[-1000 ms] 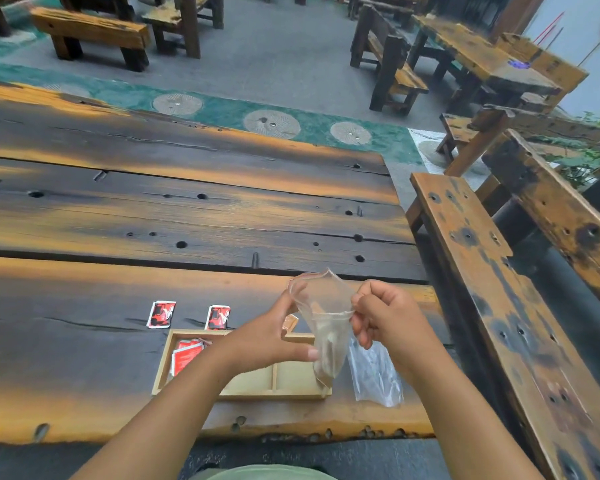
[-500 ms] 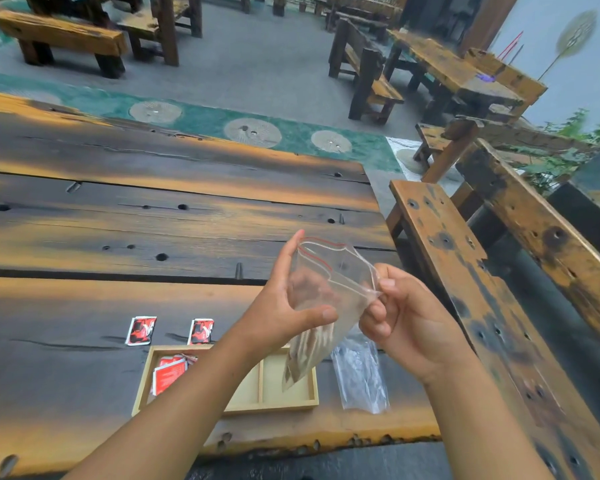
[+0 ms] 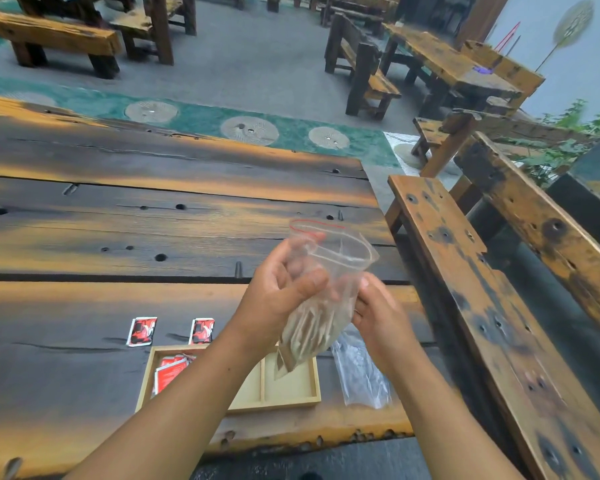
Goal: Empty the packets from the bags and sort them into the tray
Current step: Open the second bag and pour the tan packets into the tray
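My L hand [image 3: 278, 292] curled round clear zip bag [image 3: 340, 261] w/ brown packets [image 3: 309, 336] inside, mouth open, held above wooden tray [image 3: 314, 375] R side, R hand [image 3: 378, 313] pinching bag's right edge, red packets [image 3: 170, 370] in tray's L compartment, empty bag [image 3: 361, 372] right of tray.

Packets [image 3: 168, 372] lie, perhaps stacked, in tray's [image 3: 274, 404] left compartment, two others [image 3: 142, 331] behind.

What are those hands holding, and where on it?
A clear plastic zip bag of brown packets: left hand grips its middle, right hand its side.
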{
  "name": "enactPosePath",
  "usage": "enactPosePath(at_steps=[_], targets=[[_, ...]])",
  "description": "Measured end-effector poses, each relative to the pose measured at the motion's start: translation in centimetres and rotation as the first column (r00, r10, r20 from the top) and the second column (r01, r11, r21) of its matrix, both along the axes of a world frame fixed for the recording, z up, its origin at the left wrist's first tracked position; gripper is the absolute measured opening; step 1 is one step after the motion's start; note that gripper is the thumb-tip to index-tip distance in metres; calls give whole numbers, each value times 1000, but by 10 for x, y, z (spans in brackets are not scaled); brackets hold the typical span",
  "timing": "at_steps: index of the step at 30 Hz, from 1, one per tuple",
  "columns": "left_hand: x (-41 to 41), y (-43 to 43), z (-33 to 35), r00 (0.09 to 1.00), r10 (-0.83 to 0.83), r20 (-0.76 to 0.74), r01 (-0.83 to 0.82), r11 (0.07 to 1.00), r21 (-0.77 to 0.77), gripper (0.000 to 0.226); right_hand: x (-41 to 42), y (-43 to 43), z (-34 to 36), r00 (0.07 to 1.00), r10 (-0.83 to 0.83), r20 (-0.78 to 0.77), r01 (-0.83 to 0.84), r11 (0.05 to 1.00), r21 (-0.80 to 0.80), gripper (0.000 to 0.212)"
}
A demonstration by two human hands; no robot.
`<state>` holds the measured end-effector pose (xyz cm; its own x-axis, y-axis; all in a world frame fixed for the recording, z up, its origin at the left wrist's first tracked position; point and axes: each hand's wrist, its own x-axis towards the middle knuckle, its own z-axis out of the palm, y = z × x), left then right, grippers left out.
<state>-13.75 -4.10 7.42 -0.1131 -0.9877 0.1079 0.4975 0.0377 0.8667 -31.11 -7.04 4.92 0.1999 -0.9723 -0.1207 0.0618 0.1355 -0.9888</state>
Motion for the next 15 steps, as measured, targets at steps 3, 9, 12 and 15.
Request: enactPosePath(at_steps=[3, 9, 12, 15], targets=[[3, -3, 3, 977, -85, -196, 88, 996, 9, 81, 6, 11, -2, 984, 129, -125, -130, 991, -5, 42], [9, -6, -7, 969, -65, -237, 95, 989, 115, 54, 5, 28, -19, 931, 361, 60, -366, 914, 174, 87], [4, -2, -23, 982, 17, -187, 27, 973, 229, 41, -2, 34, -34, 914, 397, 86, -406, 877, 258, 92], [1, 1, -44, 969, 32, -245, 60, 932, 358, 49, -8, 41, -44, 888, 429, 167, -461, 823, 333, 87]])
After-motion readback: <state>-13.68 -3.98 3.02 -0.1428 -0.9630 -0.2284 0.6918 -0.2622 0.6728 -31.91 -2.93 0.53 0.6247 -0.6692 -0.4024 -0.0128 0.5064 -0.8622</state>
